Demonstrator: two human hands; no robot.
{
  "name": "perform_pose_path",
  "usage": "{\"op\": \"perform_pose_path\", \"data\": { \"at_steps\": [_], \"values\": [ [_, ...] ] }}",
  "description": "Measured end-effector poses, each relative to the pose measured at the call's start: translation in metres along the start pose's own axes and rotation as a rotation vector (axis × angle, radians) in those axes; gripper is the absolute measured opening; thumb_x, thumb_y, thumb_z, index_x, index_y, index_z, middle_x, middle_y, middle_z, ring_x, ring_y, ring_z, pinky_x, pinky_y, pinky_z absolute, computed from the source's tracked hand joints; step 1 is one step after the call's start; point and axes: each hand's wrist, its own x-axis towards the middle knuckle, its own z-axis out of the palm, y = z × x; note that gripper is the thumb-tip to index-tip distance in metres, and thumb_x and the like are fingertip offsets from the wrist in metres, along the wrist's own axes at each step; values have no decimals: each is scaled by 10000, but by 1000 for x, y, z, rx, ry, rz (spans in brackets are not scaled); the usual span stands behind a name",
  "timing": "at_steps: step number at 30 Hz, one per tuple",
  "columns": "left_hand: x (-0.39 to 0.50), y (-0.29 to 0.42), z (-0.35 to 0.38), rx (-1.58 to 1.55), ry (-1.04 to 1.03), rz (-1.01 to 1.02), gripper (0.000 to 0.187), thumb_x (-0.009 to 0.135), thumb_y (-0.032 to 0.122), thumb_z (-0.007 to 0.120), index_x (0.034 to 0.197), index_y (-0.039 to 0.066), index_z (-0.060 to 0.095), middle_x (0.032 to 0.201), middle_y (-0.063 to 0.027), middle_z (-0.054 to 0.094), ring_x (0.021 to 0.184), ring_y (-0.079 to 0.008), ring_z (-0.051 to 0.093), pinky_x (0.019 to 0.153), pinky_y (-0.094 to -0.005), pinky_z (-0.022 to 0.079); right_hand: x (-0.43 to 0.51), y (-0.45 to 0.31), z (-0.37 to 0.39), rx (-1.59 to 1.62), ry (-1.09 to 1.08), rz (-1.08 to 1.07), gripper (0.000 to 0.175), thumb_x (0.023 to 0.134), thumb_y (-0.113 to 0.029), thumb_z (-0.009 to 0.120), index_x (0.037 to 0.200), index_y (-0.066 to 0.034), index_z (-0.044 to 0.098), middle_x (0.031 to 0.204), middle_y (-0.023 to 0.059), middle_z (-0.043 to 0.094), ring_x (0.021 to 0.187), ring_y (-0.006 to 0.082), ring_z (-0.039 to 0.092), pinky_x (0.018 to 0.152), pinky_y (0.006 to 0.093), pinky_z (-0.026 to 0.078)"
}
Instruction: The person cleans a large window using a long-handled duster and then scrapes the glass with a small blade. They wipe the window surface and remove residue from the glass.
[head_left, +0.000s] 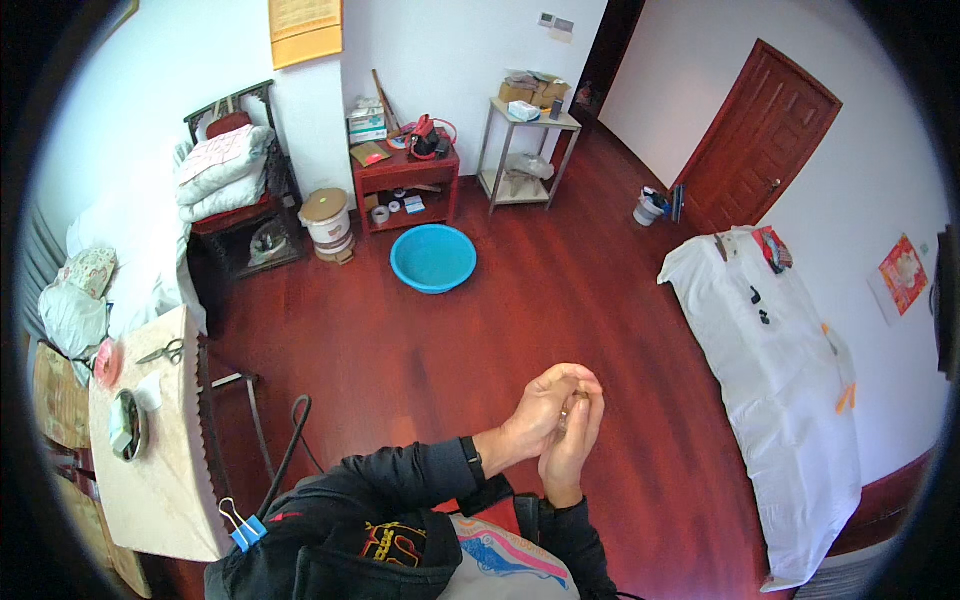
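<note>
In front of my body, over the floor, my left hand (536, 412) and my right hand (573, 451) are cupped together. Between the palms shows a sliver of a small, shiny, brownish object (563, 421); most of it is hidden by fingers, so its kind is unclear. My left fingers curl over its top, and my right fingers rise along its other side. A dark band circles my left wrist. Beyond the hands, a blue plastic basin (433, 259) sits on the dark red wood floor (360, 352).
A cloth-covered table (169, 495) at left carries scissors (163, 352), pink tape and a bowl. Farther off stand a lidded bucket (327, 223), a red side table (405, 176) and a metal-legged stand (534, 127). A white-sheeted long surface (780, 420) runs along the right wall.
</note>
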Motion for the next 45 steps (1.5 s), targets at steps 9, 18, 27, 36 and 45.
{"op": "perform_pose_path", "data": {
  "at_steps": [9,18,27,36,45],
  "values": [
    [260,-24,36,320,-367,196,483,974,409,331,1320,79,402,1323,-99,453,1253,-269,394,1069,-367,298,251,8,-67,-564,208,-176,544,952,-255,356,1380,54,224,1423,222,263,1320,320,270,1076,399,218],
    [486,-45,52,327,-416,-154,390,988,302,326,1226,33,480,1151,-40,521,1054,-130,484,921,-268,374,492,31,-165,-827,487,-427,488,903,-166,380,1327,69,319,1387,212,332,1295,317,301,1079,400,203],
    [763,-10,82,552,-33,42,278,981,253,331,955,74,542,905,-25,567,854,-122,526,726,-291,443,776,76,-200,-1021,281,-443,379,887,-154,460,1213,37,447,1227,194,484,1145,322,431,989,412,305],
    [1038,71,58,415,312,40,358,982,368,357,857,106,565,713,8,533,619,-94,491,523,-250,414,1041,160,-191,-448,-245,-65,332,917,-173,470,1187,19,457,1111,182,575,1016,249,567,881,343,438],
    [1338,161,73,-176,15,-414,388,978,407,332,727,147,473,550,35,374,431,-91,331,398,-242,320,1319,185,-224,-976,-420,-487,680,791,-355,657,1326,-26,395,1380,230,329,1207,399,389,984,467,321]
  ]
}}
